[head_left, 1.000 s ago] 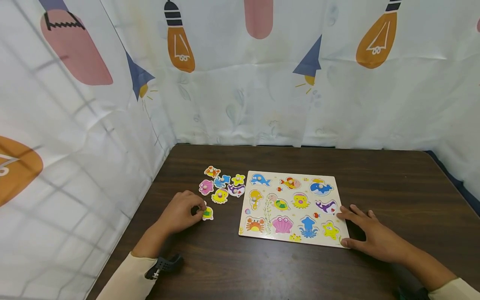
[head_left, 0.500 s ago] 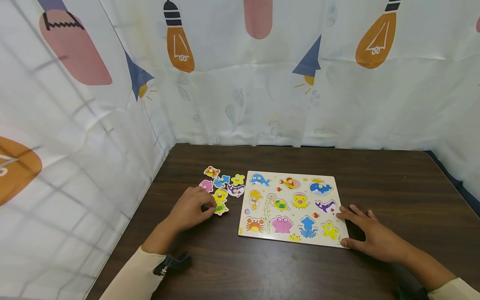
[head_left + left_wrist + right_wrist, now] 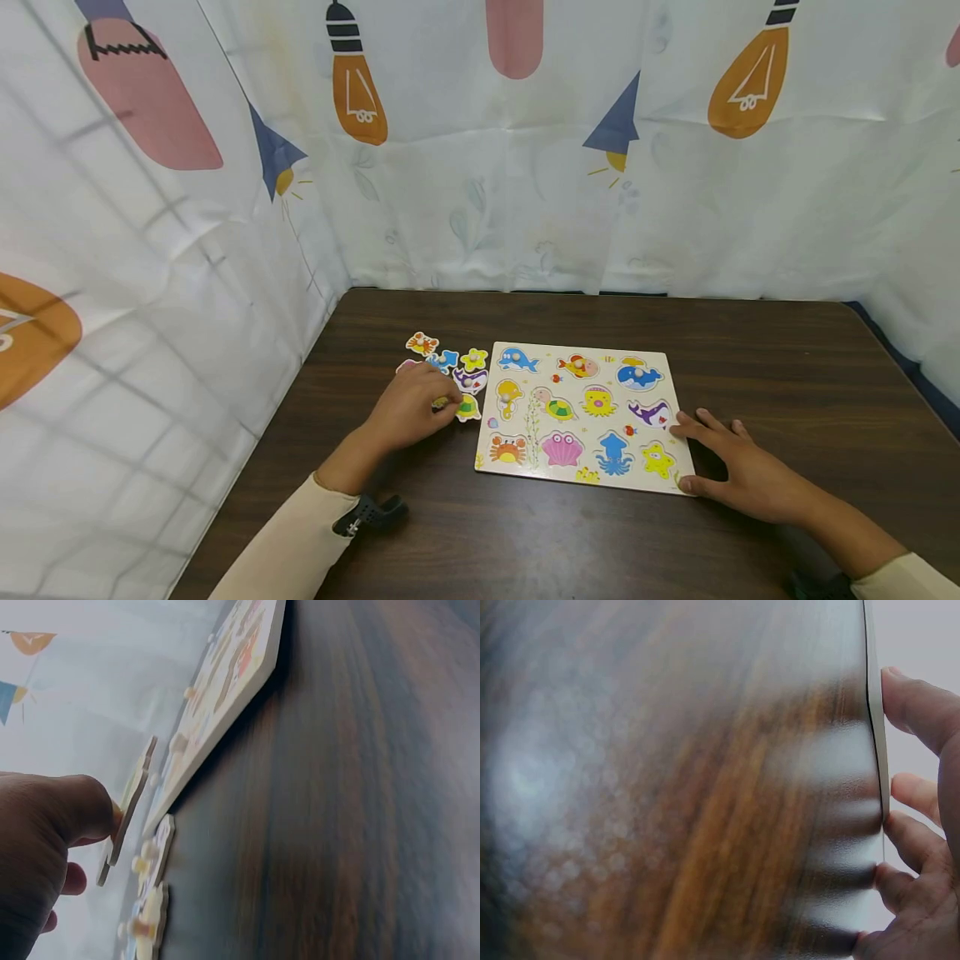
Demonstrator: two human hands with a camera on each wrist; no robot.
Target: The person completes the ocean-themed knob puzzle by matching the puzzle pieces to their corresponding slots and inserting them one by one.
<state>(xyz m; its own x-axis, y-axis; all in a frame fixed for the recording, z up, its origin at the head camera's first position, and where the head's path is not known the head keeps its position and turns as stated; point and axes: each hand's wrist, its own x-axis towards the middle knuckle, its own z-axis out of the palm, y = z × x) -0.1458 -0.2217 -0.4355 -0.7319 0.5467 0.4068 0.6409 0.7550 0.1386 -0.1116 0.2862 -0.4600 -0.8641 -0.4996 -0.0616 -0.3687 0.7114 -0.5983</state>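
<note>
My left hand [image 3: 412, 408] pinches a green and yellow turtle puzzle piece [image 3: 468, 407], just left of the puzzle board [image 3: 547, 354]. In the left wrist view, thumb and fingers grip the turtle piece [image 3: 133, 799] by its knob, raised and tilted above the table. The board carries sea-animal pictures, and some of them have knobs. At its lower right edge rests my right hand [image 3: 738, 471], fingers spread. In the right wrist view, the fingertips of that hand [image 3: 922, 840] lie along the board's edge [image 3: 877, 742].
Beyond the left hand lie loose knobbed pieces: a crab [image 3: 422, 342], a blue squid [image 3: 443, 360], a yellow starfish [image 3: 473, 359] and a purple whale [image 3: 469, 381]. A pink piece [image 3: 407, 365] is mostly covered by the hand. Everything sits on a dark wooden table [image 3: 570, 542] before a printed curtain [image 3: 450, 208].
My left hand has carried the turtle piece right and away from the body, toward the board, now covering the yellow octopus piece and most of the pink one. The right hand stays put.
</note>
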